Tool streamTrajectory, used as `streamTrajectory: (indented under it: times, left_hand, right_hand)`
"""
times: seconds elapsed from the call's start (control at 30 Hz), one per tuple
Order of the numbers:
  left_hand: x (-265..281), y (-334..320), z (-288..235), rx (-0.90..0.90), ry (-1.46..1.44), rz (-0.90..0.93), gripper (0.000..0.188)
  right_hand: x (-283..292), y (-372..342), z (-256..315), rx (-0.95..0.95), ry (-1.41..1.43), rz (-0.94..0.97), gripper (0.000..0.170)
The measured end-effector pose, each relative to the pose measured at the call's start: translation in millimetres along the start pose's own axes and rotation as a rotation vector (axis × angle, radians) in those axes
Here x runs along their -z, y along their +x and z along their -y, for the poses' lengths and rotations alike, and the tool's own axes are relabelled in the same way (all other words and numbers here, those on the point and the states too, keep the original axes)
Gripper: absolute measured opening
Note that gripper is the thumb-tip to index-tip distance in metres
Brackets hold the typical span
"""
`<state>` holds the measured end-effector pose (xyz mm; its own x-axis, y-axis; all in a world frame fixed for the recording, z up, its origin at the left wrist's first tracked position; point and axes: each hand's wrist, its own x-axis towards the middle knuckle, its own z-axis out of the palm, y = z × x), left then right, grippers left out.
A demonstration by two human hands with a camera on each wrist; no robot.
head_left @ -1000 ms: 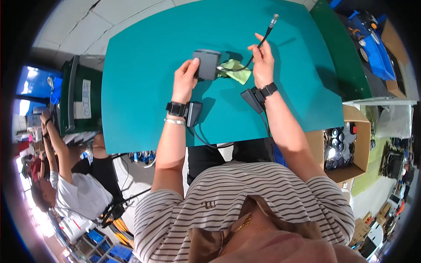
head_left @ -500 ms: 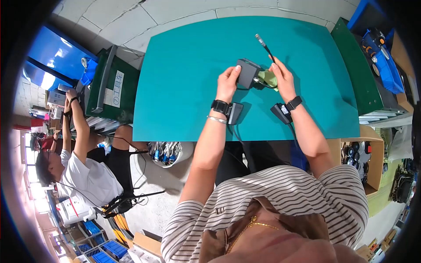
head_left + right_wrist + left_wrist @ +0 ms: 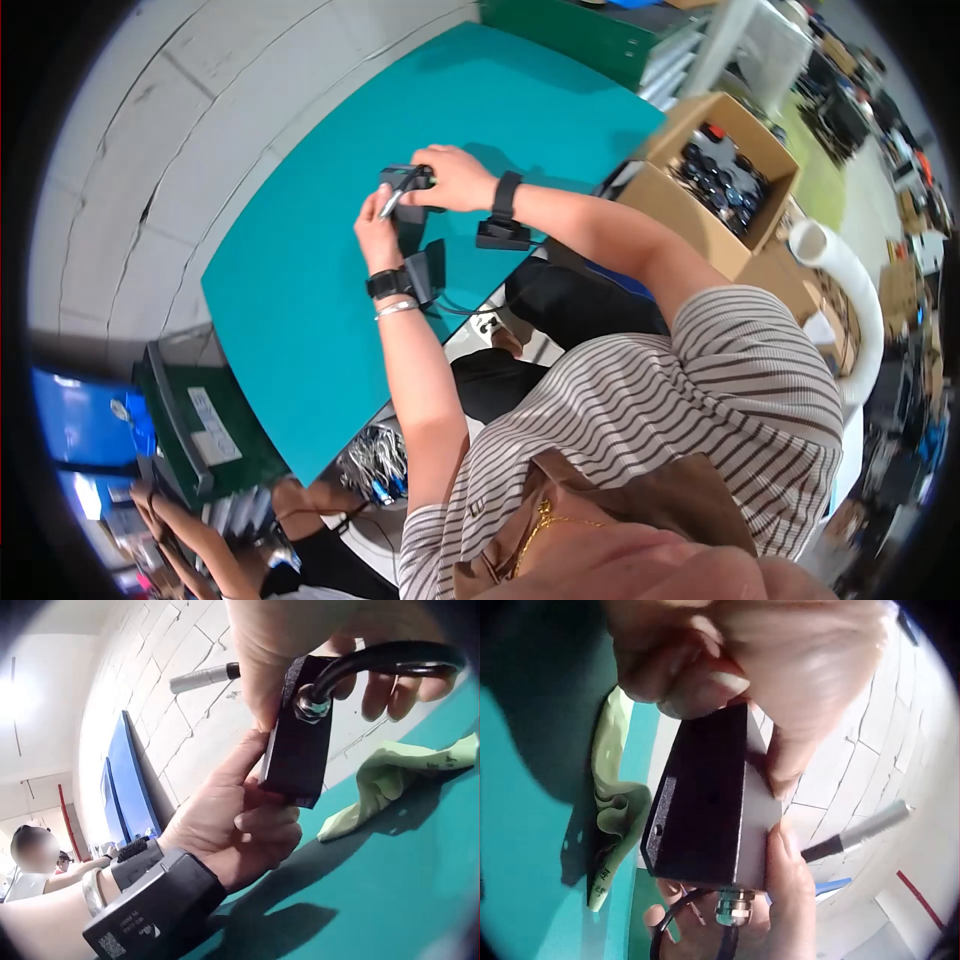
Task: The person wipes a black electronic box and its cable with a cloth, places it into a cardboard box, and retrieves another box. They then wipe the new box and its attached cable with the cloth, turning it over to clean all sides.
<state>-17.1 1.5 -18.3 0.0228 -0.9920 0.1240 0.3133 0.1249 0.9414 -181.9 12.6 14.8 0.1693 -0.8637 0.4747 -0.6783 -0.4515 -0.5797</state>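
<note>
A flat black box is raised over the teal table, tilted on edge. My left hand grips one end, thumb on one face and fingers on the other. At the opposite end, a metal cable gland lets out a black cable. My right hand holds the looped cable, with its thumb against the box's edge. The cable's silver connector sticks out past the right thumb, and in the head view it lies across the left thumb. Below the box, a crumpled light-green cloth with dark writing lies on the table.
Teal table stands against a white block wall. To the right is an open cardboard box of round dark parts. Green cabinets flank the table. A person in black shorts sits at lower left.
My right hand has come left to the box with the cable, turning its connector toward my left hand. The head view has swung round, so the table appears rotated.
</note>
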Motion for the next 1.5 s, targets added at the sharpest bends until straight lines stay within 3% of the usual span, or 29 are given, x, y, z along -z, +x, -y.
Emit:
streamTrajectory:
  times: [0.07,0.13,0.2,0.23,0.4,0.43,0.47,0.5,0.53,0.57,0.6,0.63,0.67,0.73,0.8,0.83,0.87,0.93,0.97,1.0,1.07,1.13,1.33,1.4,1.43,1.47,1.5]
  left_hand:
    - [11,3,1,0.038,0.116,0.058,0.025]
    - [3,-2,3,-0.005,0.024,0.07,0.038]
    - [-6,-7,-2,0.075,-0.085,0.089,0.046]
    - [-4,-8,-3,0.069,-0.007,0.144,0.051]
    - [-3,-5,9,0.12,0.092,0.072,0.043]
    - [-4,-6,8,0.107,0.117,0.057,0.04]
    - [-3,-6,10,0.113,0.125,0.071,0.04]
    - [-2,-6,11,0.09,0.126,0.099,0.039]
    - [-1,-5,12,0.065,0.127,0.128,0.037]
    - [0,-3,15,0.058,0.077,0.145,0.032]
    - [-1,-3,14,0.061,0.087,0.159,0.032]
    - [-2,-4,13,0.048,0.027,0.153,0.031]
    - [-1,-5,13,0.039,-0.032,0.144,0.031]
    - [11,-1,20,0.056,-0.069,0.179,0.03]
    - [9,-7,21,0.076,-0.023,0.155,0.029]
    - [3,-10,17,0.097,0.048,0.155,0.027]
    - [-3,-14,13,0.118,0.121,0.157,0.025]
    - [-17,-22,7,0.181,0.166,0.161,0.02]
    - [-22,-26,8,0.21,0.242,0.172,0.018]
    - [-28,-32,10,0.239,0.319,0.185,0.017]
    - [-46,-49,18,0.252,0.382,0.192,0.015]
    - [-58,-60,28,0.062,0.597,0.128,0.013]
    - [-58,-60,31,0.0,0.788,0.031,0.009]
    - [-59,-61,33,-0.027,0.824,0.022,0.008]
    - [-59,-62,34,-0.047,0.847,0.004,0.009]
    - [-58,-62,34,-0.066,0.87,-0.015,0.009]
    - [-52,-56,33,-0.055,0.873,-0.012,0.009]
  right_hand:
    - [8,-7,7,-0.035,0.019,-0.018,0.044]
    - [20,-19,13,-0.03,-0.016,-0.016,0.043]
    - [37,-32,9,-0.028,-0.048,-0.019,0.042]
    - [51,-43,4,0.019,-0.065,-0.065,0.042]
    - [156,-117,-41,0.086,-0.196,-0.196,0.037]
    - [177,-134,-64,0.176,-0.199,-0.303,0.038]
    - [208,-151,-78,0.088,-0.223,-0.209,0.033]
    - [233,-171,-98,-0.257,-0.11,-0.091,0.027]
    - [250,-195,-135,-0.264,0.259,-0.228,0.027]
    - [280,-212,-122,-0.349,0.137,-0.227,0.023]
    - [299,-236,-167,-0.415,0.168,-0.27,0.025]
    - [320,-255,-195,-0.35,0.205,-0.275,0.025]
    - [346,-276,-219,-0.493,-0.056,-0.232,0.025]
    - [380,-299,-228,-0.651,-0.143,-0.209,0.03]
    - [405,-323,-281,-0.693,-0.375,-0.116,0.029]
    - [411,-324,-285,-0.807,-0.215,-0.13,0.038]
    - [418,-325,-287,-0.835,-0.308,-0.115,0.052]
    - [427,-328,-322,-0.916,-0.34,0.004,0.061]
    - [422,-344,-355,-0.766,-0.311,-0.113,0.051]
    - [419,-354,-379,-0.744,-0.309,-0.128,0.054]
    - [421,-352,-394,-0.814,-0.363,0.099,0.058]
    - [411,-356,-413,-0.821,-0.388,0.139,0.061]
    - [374,-360,-446,-0.851,-0.395,0.406,0.072]
    - [367,-361,-455,-0.886,-0.309,0.717,0.061]
    - [370,-348,-434,-0.862,-0.293,0.834,0.067]
    - [364,-354,-444,-0.867,-0.286,0.839,0.067]
    - [352,-351,-449,-0.808,-0.3,0.981,0.068]
